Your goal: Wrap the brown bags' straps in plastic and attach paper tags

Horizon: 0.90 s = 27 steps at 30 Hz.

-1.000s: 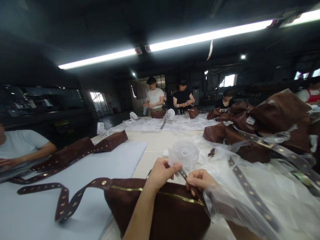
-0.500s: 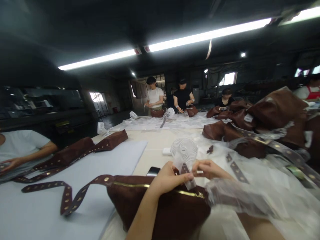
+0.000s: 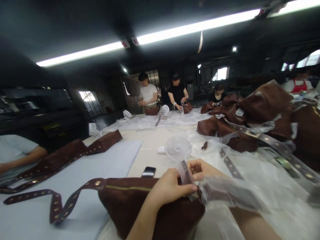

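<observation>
A dark brown bag (image 3: 125, 200) with a brass zipper along its top lies in front of me. From its left end runs a brown strap (image 3: 56, 203) studded with metal eyelets. My left hand (image 3: 167, 188) reaches over the bag, thumb and fingers closed round a strap end (image 3: 185, 173) in a clear plastic sleeve. Just right of it, my right hand (image 3: 203, 170) has its fingers curled against the sleeved strap; their tips are partly hidden. More clear plastic (image 3: 225, 190) covers the strap at the bag's right end and lies over my right forearm.
Behind my hands stand a small white fan (image 3: 178, 147) and a black phone-like object (image 3: 149, 172). Brown bags (image 3: 265, 100) are heaped at the right, with plastic film (image 3: 280, 200) before them. Other bags (image 3: 65, 155) lie left beside a co-worker (image 3: 20, 153). More people work across the table.
The view has shifted slightly right. My left hand has moved toward the bag's right end, now covering the zipper's end. The sleeved strap end stands higher between my hands.
</observation>
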Each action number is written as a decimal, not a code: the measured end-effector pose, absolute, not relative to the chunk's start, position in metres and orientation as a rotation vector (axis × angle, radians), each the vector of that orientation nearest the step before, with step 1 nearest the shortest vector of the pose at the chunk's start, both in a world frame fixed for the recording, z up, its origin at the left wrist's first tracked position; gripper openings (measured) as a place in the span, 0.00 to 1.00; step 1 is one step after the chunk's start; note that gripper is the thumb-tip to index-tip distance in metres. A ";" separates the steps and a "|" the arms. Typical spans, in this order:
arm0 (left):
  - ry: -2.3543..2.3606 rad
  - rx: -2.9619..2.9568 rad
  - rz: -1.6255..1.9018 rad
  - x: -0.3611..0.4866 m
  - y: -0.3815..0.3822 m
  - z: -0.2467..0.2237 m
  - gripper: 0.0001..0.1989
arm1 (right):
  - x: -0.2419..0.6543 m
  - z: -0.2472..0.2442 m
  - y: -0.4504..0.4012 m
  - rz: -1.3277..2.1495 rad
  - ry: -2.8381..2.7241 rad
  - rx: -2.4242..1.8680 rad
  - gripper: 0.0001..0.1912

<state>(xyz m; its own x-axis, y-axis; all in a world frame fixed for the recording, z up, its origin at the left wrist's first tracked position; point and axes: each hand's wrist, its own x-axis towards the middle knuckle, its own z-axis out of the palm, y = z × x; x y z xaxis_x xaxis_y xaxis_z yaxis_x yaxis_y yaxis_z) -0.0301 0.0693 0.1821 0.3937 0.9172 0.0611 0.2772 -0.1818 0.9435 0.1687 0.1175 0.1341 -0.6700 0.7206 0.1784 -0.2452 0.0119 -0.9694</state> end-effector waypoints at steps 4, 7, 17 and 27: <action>1.112 1.764 0.687 -0.035 0.069 0.180 0.09 | 0.158 0.115 0.127 1.772 -1.593 -0.550 0.22; 1.083 1.757 0.701 -0.039 0.070 0.179 0.13 | 0.157 0.108 0.133 1.762 -1.597 -0.600 0.20; 1.060 1.691 0.892 -0.044 0.081 0.176 0.20 | 0.157 0.110 0.137 1.769 -1.663 -0.500 0.19; 0.934 1.727 0.806 -0.050 0.082 0.179 0.23 | 0.153 0.109 0.138 1.751 -1.753 -0.451 0.20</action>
<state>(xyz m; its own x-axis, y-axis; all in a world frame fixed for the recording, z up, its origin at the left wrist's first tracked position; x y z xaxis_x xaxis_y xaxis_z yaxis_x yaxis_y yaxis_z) -0.0501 0.0823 0.1787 0.4855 0.8690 0.0961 0.2224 -0.2291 0.9477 0.1528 0.1378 0.1085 -0.7536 0.6320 0.1805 -0.1799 0.0658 -0.9815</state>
